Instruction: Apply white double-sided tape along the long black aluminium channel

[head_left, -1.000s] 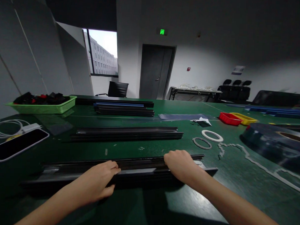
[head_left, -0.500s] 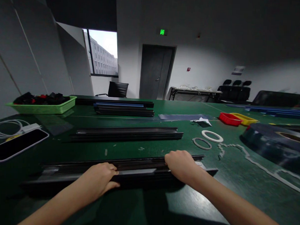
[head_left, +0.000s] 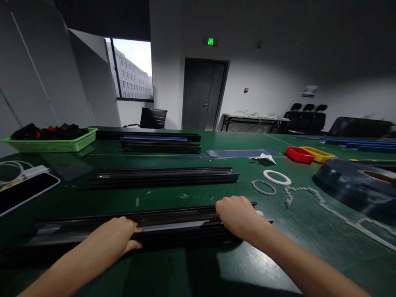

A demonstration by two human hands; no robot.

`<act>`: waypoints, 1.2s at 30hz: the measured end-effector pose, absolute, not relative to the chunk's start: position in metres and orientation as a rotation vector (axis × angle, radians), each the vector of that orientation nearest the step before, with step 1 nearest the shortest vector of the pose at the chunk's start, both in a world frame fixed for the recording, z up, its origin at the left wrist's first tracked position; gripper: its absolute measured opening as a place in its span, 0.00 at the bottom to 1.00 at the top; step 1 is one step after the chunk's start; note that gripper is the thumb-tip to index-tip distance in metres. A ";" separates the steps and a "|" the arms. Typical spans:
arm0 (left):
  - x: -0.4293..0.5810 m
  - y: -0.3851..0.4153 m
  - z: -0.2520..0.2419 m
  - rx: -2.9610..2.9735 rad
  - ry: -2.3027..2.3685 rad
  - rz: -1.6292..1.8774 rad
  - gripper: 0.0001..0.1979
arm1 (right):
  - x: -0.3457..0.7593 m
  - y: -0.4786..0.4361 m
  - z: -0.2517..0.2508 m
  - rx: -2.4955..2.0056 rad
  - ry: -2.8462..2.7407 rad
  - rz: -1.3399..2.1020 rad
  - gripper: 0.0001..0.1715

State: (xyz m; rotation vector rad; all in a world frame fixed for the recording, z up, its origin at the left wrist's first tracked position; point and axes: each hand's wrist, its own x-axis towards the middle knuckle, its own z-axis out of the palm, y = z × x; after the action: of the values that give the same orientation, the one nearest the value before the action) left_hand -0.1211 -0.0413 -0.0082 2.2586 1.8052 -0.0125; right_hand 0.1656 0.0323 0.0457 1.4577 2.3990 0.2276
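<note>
A stack of long black rails lies across the green table just in front of me. My left hand curls over its near edge left of centre, fingers closed on the rails. My right hand is closed over the top of the stack near its right end. A pale strip shows along the stack between the two hands.
A second bundle of black rails lies further back, a third behind it. A phone with white cable sits left, a green basket beyond. Two white rings, a large film roll, red and yellow trays lie right.
My left hand has slid leftward along the rail stack and the stack has shifted a little to the left. My right hand stays closed near the right end.
</note>
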 end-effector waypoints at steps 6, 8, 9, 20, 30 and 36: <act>-0.128 -0.043 -0.010 2.271 1.821 -0.026 0.10 | 0.162 0.031 0.043 1.461 2.406 0.240 0.15; -0.125 -0.044 -0.009 2.290 1.835 -0.052 0.11 | 0.161 0.031 0.043 1.468 2.410 0.243 0.16; -0.123 -0.044 -0.009 2.293 1.850 -0.070 0.12 | 0.160 0.031 0.043 1.470 2.411 0.246 0.16; -0.111 -0.044 -0.012 2.362 1.981 -0.162 0.17 | 0.160 0.032 0.042 1.470 2.402 0.253 0.17; -0.108 -0.043 -0.003 2.406 1.900 -0.188 0.18 | 0.157 0.032 0.043 1.455 2.416 0.258 0.16; -0.106 -0.042 -0.007 2.503 1.805 -0.088 0.16 | 0.157 0.033 0.041 1.442 2.437 0.278 0.16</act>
State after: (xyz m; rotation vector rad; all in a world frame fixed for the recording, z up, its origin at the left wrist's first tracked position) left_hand -0.1057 -0.0418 -0.0068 2.5034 1.8055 -0.0882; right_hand 0.1575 0.0326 0.0407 1.4422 2.4374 0.2781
